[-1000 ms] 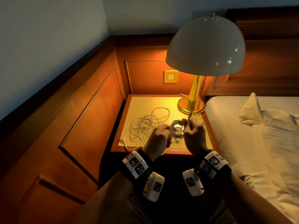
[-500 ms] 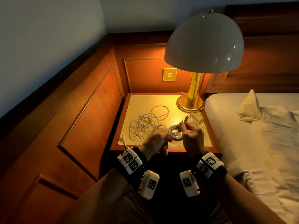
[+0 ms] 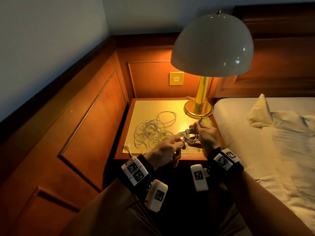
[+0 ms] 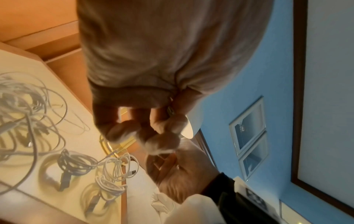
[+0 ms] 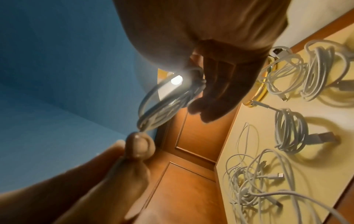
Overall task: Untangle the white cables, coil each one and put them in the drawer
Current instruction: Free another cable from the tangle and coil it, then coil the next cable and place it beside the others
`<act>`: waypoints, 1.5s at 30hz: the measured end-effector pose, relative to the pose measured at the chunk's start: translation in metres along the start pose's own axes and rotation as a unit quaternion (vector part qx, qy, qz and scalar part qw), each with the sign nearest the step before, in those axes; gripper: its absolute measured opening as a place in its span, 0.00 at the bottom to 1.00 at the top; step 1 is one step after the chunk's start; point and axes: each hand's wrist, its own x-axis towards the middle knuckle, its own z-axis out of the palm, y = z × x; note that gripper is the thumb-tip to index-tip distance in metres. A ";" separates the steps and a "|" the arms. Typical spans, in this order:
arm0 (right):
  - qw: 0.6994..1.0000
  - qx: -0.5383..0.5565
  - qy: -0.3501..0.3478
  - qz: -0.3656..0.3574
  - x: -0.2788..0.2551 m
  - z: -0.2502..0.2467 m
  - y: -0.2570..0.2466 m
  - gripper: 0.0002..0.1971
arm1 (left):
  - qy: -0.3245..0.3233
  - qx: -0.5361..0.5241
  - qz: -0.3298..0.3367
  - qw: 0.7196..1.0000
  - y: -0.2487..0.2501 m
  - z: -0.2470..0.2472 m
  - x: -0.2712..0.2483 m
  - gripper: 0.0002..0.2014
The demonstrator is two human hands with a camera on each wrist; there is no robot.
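A small coil of white cable (image 3: 190,137) hangs just above the front of the nightstand top (image 3: 153,106). My right hand (image 3: 196,128) grips this coil (image 5: 168,98) with its fingers (image 5: 216,91) through the loops, and a plug end (image 3: 201,119) sticks up above them. My left hand (image 3: 180,143) pinches the cable's loose end at the coil's left side; its thumb (image 5: 139,145) shows in the right wrist view. A tangle of white cables (image 3: 153,132) lies on the left half of the top. Three coiled cables (image 5: 289,133) (image 5: 283,75) (image 5: 323,68) lie by the lamp base. No drawer shows.
A brass lamp (image 3: 198,108) with a wide white shade (image 3: 211,45) stands at the back right of the nightstand. Wooden wall panels (image 3: 95,116) close in the left and back. A bed with white sheets (image 3: 264,142) lies right of it.
My left hand has drawn a little to the left, away from the coil, with the cable end in its pinch. My right hand still holds the coil, turned slightly.
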 end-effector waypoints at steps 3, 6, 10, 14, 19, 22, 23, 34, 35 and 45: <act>1.000 -0.017 -0.012 -0.005 0.003 -0.002 0.004 0.15 | 0.010 -0.017 -0.007 1.000 -0.008 0.003 0.000 0.09; 0.999 -0.040 0.002 -0.011 0.009 -0.003 0.009 0.15 | -0.013 -0.014 -0.017 1.000 -0.015 0.003 0.001 0.09; 0.973 -0.131 0.038 -0.189 0.013 0.002 0.024 0.12 | 0.009 0.039 -0.020 0.999 -0.013 -0.008 0.008 0.11; 0.911 -0.246 0.050 -0.326 0.009 0.003 0.030 0.08 | 0.028 -0.004 -0.030 0.999 -0.012 -0.011 0.013 0.15; 0.864 -0.293 0.064 -0.403 0.015 -0.001 0.032 0.08 | 0.077 -0.017 -0.014 0.997 -0.017 0.001 0.026 0.17; 0.886 -0.275 0.030 -0.371 0.025 -0.006 0.034 0.09 | 0.132 0.023 0.003 0.991 -0.024 0.000 0.038 0.15; 0.905 -0.253 0.005 -0.343 0.028 -0.008 0.034 0.09 | 0.147 0.020 0.001 0.989 -0.025 -0.004 0.042 0.15; 0.913 -0.372 -0.007 -0.170 0.101 -0.058 0.004 0.11 | 0.190 -0.043 -0.094 0.976 -0.026 -0.060 0.121 0.13; 0.900 -0.398 0.037 -0.172 0.113 -0.063 0.004 0.12 | 0.193 -0.049 -0.108 0.974 -0.028 -0.065 0.132 0.13; 0.836 -0.544 0.018 -0.076 0.178 -0.071 0.029 0.26 | 0.235 0.079 -0.190 0.950 -0.054 -0.076 0.241 0.06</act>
